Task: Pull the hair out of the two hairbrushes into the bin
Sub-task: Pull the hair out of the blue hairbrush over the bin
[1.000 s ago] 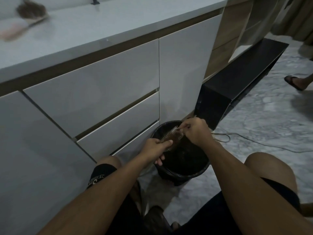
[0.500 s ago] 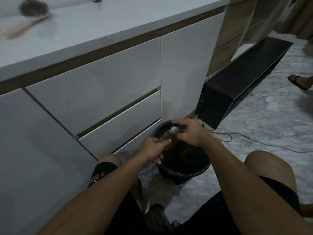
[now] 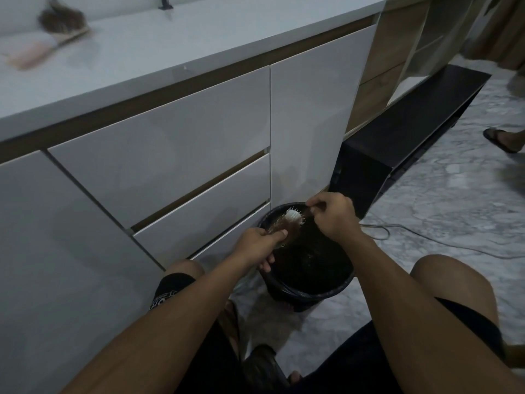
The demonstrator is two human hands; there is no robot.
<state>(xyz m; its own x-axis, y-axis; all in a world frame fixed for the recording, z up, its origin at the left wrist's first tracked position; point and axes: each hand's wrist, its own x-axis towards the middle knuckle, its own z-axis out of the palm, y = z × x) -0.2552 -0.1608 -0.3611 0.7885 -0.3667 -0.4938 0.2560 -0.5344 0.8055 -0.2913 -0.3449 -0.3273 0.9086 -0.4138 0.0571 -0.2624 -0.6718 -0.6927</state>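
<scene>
Left hand (image 3: 260,240): you grip the hairbrush (image 3: 287,221) over the bin (image 3: 335,288).
Right hand (image 3: 332,217): now pinching hair at two o'clock.
Change: pale pad newly bared; first brush partly cleared.
Second brush (image 3: 56,27): ten o'clock, countertop (image 3: 199,32).

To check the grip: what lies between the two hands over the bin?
In the head view, the hairbrush spans between left hand and right hand.

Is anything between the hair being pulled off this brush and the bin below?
Nothing visible. The left hand holds the hairbrush right over the open bin, and the right hand pinches hair at its far end, also above the opening.
</scene>
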